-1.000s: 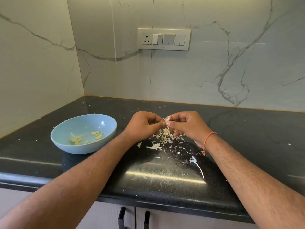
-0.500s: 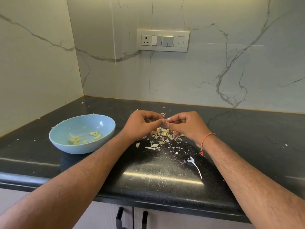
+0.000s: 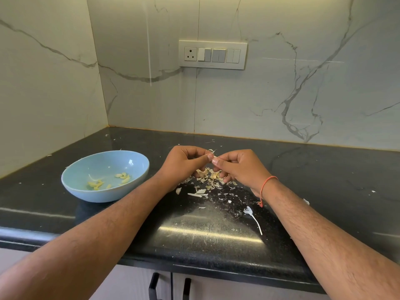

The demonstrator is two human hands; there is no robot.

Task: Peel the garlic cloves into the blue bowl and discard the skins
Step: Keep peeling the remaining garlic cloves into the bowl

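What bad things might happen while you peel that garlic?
The tiny clove, pinched between the left hand and right hand, might slip and drop into the skins below. Loose skins could also drift into the bowl nearby; one pale strip already seems to lie inside.

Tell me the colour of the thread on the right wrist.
Orange-red thread, shown in the head view.

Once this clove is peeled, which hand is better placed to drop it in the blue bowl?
Probably the left hand: the blue bowl sits on its side; the right hand would cross over.
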